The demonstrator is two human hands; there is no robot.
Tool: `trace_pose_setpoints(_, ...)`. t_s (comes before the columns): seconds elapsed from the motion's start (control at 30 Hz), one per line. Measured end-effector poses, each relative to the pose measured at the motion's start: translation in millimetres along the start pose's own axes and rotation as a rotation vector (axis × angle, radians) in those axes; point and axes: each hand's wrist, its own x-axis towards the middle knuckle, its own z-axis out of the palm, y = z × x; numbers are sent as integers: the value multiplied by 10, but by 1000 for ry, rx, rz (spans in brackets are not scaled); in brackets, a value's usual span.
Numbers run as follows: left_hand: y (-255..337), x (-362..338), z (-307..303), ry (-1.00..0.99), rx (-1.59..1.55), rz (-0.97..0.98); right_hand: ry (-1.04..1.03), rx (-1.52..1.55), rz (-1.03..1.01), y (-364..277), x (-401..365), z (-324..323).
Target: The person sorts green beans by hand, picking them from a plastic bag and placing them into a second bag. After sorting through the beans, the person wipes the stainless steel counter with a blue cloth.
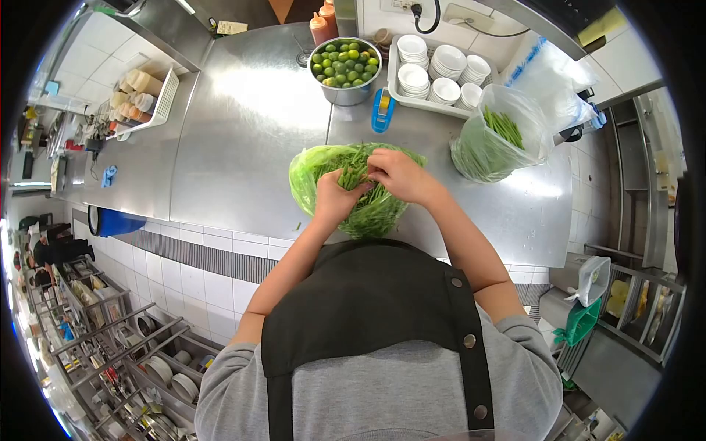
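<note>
A green plastic bag [304, 176] full of thin green stems [379, 209] lies at the front edge of the steel counter. Over it, my left hand [338, 197] is closed around a small bunch of the green stems. My right hand [397, 175] is pinched at the top of that bunch, its fingertips close to the left thumb. What exactly sits between the right fingertips is too small to make out. To the right stands a clear plastic bag [471, 151] holding long green stalks [503, 126].
Behind the bag stand a steel pot [349, 95] of limes, a blue tape dispenser [382, 110] and a white tray [434, 107] of stacked small dishes. Orange squeeze bottles [319, 29] are at the back. A white basket [158, 110] sits far left.
</note>
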Motion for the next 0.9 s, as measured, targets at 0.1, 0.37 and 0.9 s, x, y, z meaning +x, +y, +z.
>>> trace_pose_setpoints(0.1,30,-7,-9,35,-65,-18,-35,380,104,98,-28,15)
trace_pose_setpoints(0.37,175,99,-257,186,-563,-207,388,1072,274,341,-84,278)
trace_pose_setpoints(0.9,232,69,-381,276,-1052,-193,420,105,217,-66,-10,386)
